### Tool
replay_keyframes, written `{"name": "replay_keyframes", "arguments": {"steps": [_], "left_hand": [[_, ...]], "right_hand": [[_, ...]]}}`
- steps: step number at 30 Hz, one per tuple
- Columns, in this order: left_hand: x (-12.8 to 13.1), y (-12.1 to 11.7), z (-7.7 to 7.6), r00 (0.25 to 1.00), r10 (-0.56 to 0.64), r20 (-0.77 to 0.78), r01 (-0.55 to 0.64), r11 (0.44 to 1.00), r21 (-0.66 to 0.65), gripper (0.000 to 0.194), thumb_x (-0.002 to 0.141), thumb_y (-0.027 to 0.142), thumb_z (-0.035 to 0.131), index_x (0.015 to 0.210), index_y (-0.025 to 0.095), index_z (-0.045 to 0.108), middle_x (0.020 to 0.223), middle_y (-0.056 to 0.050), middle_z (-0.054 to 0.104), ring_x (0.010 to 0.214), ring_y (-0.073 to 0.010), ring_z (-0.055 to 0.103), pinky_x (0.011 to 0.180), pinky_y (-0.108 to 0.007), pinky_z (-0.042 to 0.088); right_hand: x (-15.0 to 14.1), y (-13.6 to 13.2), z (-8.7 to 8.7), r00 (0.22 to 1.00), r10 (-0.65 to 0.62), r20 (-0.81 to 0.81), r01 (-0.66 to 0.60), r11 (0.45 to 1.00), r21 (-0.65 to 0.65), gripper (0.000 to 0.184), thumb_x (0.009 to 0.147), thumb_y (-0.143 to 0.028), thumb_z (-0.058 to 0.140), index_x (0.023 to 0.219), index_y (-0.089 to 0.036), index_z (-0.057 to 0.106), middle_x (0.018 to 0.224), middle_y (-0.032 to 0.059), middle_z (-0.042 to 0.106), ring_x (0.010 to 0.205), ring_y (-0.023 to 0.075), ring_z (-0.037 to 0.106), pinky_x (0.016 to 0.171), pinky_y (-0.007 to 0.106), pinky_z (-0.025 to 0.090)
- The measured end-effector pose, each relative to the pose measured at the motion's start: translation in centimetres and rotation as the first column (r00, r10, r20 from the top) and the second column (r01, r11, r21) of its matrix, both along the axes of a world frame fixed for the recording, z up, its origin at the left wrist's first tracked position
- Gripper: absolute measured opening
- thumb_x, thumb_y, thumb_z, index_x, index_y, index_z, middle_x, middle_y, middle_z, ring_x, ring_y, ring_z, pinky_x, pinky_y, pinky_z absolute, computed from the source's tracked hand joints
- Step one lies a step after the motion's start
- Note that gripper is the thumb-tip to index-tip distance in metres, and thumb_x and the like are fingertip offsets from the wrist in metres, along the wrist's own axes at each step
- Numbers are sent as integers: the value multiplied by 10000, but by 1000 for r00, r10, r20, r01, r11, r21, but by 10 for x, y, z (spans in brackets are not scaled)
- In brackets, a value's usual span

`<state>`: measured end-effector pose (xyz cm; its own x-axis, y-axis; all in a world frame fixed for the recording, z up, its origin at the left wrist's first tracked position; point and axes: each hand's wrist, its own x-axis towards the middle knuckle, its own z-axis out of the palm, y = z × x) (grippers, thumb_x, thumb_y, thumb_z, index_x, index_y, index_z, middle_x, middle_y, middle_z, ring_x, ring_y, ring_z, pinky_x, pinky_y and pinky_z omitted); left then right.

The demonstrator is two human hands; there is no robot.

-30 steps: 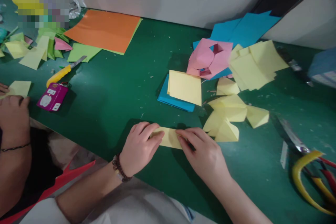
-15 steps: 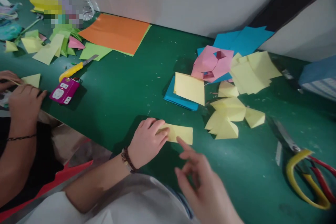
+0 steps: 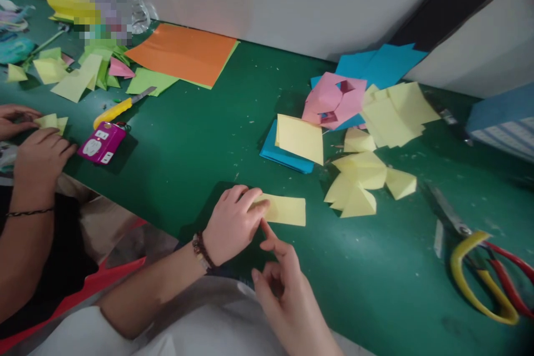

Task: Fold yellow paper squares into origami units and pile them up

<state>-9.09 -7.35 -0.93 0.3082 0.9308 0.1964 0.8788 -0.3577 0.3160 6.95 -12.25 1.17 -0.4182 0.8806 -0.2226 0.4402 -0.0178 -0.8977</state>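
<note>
A pale yellow strip of folded paper [image 3: 286,209] lies flat on the green table in front of me. My left hand [image 3: 233,222] grips its left end, fingers bent over the top and thumb along the near side. That end is hidden under my fingers. Close by, my right hand [image 3: 286,283] holds nothing. Its index finger is stretched out, with the tip at the near edge of the strip beside my left thumb. The thumb stands apart, and the other fingers are loosely curled.
Folded yellow pieces [image 3: 359,183] lie to the right, behind them a pink paper shape [image 3: 334,99] and blue sheets [image 3: 381,64]. Scissors [image 3: 479,267] rest at far right. A yellow cutter [image 3: 114,113] lies near a purple box [image 3: 102,143]. Another person's hands [image 3: 39,156] fold paper at left.
My right index finger has slid left along the paper's near edge, toward my left thumb. My left hand has stayed put. The other person's paper now shows more folded points.
</note>
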Motion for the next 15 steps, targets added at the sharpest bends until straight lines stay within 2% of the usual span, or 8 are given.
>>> {"name": "replay_keyframes", "arguments": {"steps": [5, 7, 9, 11, 13, 15], "left_hand": [[0, 0, 1, 1000, 5, 3, -5, 1000, 10, 259, 883, 161, 538, 1115, 180, 653, 1191, -86, 598, 1038, -245, 497, 829, -400, 495], [0, 0, 2, 1000, 4, 1, -4, 1000, 6, 246, 897, 178, 535, 1112, 182, 654, 1187, -83, 601, 1032, -243, 499, 827, -398, 494], [1, 0, 3, 1000, 1, -3, -1, 1000, -3, 238, 911, 195, 527, 1110, 183, 657, 1178, -85, 604, 1027, -239, 503, 825, -394, 494], [0, 1, 3, 1000, 0, -8, 0, 1000, 1, 237, 923, 201, 514, 1111, 184, 658, 1170, -90, 607, 1023, -233, 507, 825, -389, 492], [0, 1, 3, 1000, -2, -7, 2, 1000, 21, 236, 931, 203, 506, 1107, 186, 662, 1169, -92, 610, 1025, -230, 510, 829, -385, 491], [0, 1, 2, 1000, -3, -7, 4, 999, 39, 235, 933, 202, 507, 1107, 190, 664, 1174, -92, 611, 1030, -231, 513, 834, -383, 488]], "right_hand": [[1, 1, -2, 1000, -11, -4, 10, 999, -49, 305, 909, -254, 428, 1203, -224, 356, 864, 38, 670, 479, 99, 542, 438, 227, 451], [4, 0, -4, 999, -35, -4, 35, 996, -82, 340, 913, -274, 436, 1237, -228, 345, 1003, 88, 673, 476, 86, 540, 439, 229, 467], [8, -2, -7, 997, -77, -21, 74, 992, -104, 315, 917, -295, 449, 1216, -236, 368, 1246, 171, 594, 468, 62, 530, 436, 234, 482], [12, -4, -8, 990, -132, -47, 126, 985, -121, 278, 919, -317, 464, 1177, -241, 392, 1441, 234, 424, 458, 41, 517, 423, 237, 486], [16, -6, -6, 979, -191, -68, 181, 974, -139, 251, 924, -339, 470, 1150, -249, 406, 1520, 249, 304, 446, 29, 509, 408, 233, 483], [20, -8, -3, 961, -269, -65, 257, 955, -147, 234, 933, -361, 462, 1137, -256, 415, 1539, 240, 276, 435, 21, 500, 403, 229, 484]]}}
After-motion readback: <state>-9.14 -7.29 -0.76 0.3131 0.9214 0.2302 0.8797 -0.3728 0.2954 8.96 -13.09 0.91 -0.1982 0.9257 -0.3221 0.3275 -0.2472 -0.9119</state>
